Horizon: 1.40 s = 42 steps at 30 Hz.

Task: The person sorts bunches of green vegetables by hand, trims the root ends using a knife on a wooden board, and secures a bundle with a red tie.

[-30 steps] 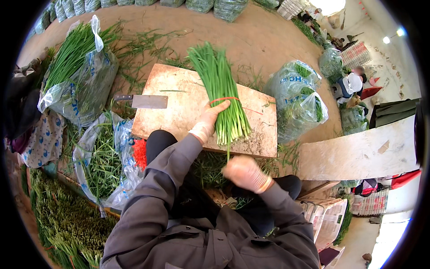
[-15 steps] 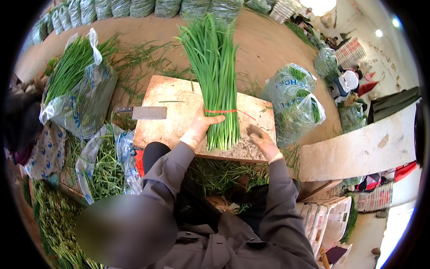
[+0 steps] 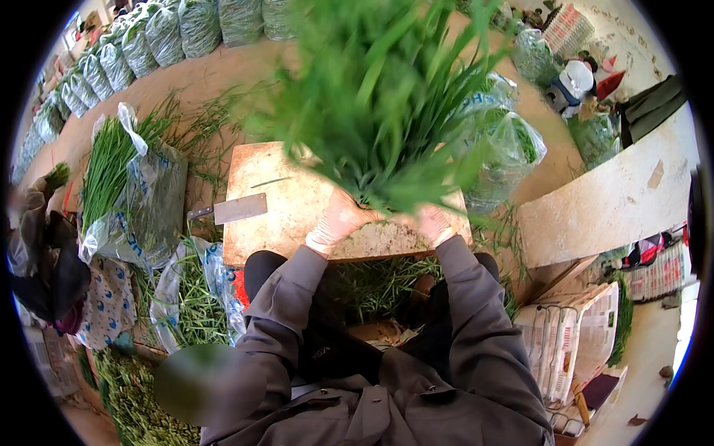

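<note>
A thick bunch of green garlic chives (image 3: pixel 379 119) rises over the board with its leaves fanned toward me, blurred by motion. Low on the bunch, my left hand (image 3: pixel 341 221) is closed round one side. My right hand (image 3: pixel 431 223) grips the other side, its fingers mostly hidden by leaves. The cut ends and the red tie are out of sight beneath the leaves. Below the hands lies a pale, worn board (image 3: pixel 256 165). A cleaver (image 3: pixel 242 209) rests at its left edge, handle pointing left, near a loose green leaf (image 3: pixel 271 181).
Left of the board stands an open plastic bag of chives (image 3: pixel 160 197); a bag of trimmings (image 3: pixel 197 297) sits nearer. More filled bags (image 3: pixel 502 167) stand at the right, beside a pale slanted panel (image 3: pixel 606 197). Filled bags (image 3: pixel 165 36) line the back. Another person (image 3: pixel 576 78) is at far right.
The bunch has been raised from lying on the board and tipped upright, leaves toward me. My right hand has moved left onto it. The view has shifted slightly.
</note>
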{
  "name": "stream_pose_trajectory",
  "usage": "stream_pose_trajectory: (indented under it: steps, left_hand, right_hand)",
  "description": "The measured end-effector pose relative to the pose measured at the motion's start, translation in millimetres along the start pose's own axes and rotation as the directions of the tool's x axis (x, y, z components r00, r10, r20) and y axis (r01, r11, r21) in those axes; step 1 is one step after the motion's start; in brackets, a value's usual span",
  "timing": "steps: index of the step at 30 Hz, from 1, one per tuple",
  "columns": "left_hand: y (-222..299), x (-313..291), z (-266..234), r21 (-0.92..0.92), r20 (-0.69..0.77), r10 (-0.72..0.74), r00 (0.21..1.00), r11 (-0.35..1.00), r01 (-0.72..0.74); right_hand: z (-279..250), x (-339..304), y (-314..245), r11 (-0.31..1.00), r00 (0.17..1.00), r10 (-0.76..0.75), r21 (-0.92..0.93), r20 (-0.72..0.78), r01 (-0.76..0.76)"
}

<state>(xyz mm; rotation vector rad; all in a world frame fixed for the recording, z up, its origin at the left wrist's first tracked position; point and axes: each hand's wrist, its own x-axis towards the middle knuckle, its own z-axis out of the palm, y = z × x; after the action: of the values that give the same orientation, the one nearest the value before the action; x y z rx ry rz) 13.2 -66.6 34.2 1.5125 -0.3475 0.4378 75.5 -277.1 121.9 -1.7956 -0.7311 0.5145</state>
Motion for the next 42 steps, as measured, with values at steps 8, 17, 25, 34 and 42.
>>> stream_pose_trajectory:
  steps: [8, 17, 25, 34, 42]
  left_hand:
    - [-89.3, -80.5, -57.7, 0.318, 0.074, -0.344, 0.936, 0.898, 0.305]
    - [-68.1, -20.1, -24.3, 0.49, 0.182, -0.361, 0.915, 0.84, 0.234]
    - [-145.9, -58.5, -41.8, 0.303, 0.101, -0.573, 0.814, 0.797, 0.523]
    - [-108.3, -49.2, -26.1, 0.334, 0.08, -0.576, 0.813, 0.784, 0.523]
    - [3.5, -8.8, 13.5, -0.188, 0.005, -0.581, 0.814, 0.799, 0.571]
  right_hand:
    - [59.1, 16.3, 54.6, 0.83, 0.984, -0.174, 0.532, -0.041, 0.169]
    - [25.3, -0.4, 71.4, 0.919, 0.999, -0.04, 0.393, 0.018, 0.029]
    - [18.5, 3.1, 80.2, 0.923, 0.999, -0.043, 0.383, -0.012, 0.044]
    - [22.0, 23.9, 130.5, 0.971, 0.989, -0.035, 0.229, -0.141, 0.067]
    - [17.9, 18.4, 95.8, 0.998, 0.992, 0.061, 0.023, -0.114, -0.058]
